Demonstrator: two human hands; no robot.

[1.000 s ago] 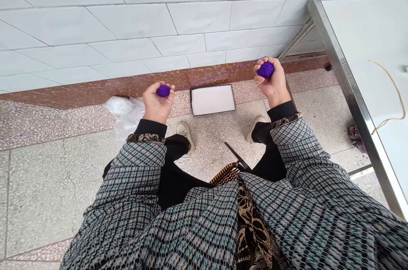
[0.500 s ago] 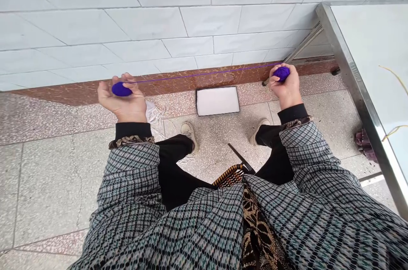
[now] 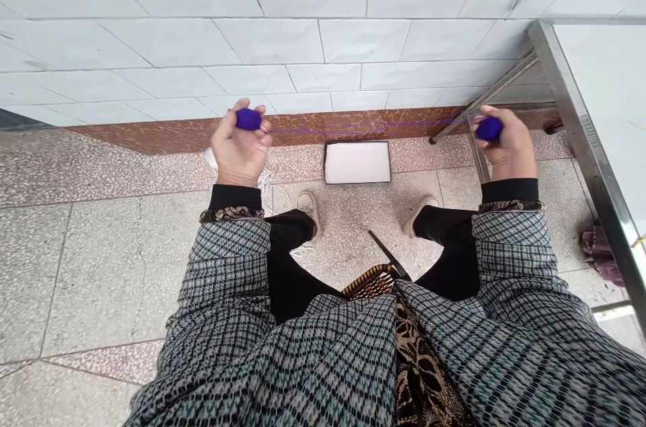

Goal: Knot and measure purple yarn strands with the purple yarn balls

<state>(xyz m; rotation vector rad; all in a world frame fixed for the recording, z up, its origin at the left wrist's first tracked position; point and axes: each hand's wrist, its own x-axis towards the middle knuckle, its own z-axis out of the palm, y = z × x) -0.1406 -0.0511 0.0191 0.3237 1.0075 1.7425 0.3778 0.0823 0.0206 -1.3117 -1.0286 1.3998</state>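
Note:
My left hand [image 3: 241,144] holds a purple ball of yarn [image 3: 249,120], palm up, with the fingers curled around it. A second purple yarn ball [image 3: 489,129] sits in my right hand [image 3: 511,138], gripped between thumb and fingers. Between the two balls runs a thin purple strand [image 3: 353,132], stretched across in front of the wall base and looking slightly slack. Both hands are raised well apart, above the floor and beyond my knees.
A shallow white box with a dark rim [image 3: 357,163] lies on the floor by the wall. White cord [image 3: 267,178] is heaped behind my left wrist. At right stands a metal-framed table [image 3: 580,124], close to my right arm. A woven seat edge [image 3: 368,281] shows between my legs.
The view has shifted, and both hands appear further right. My left hand is higher in the picture and its fingers are more curled. My right hand has turned, and the strand sags slightly.

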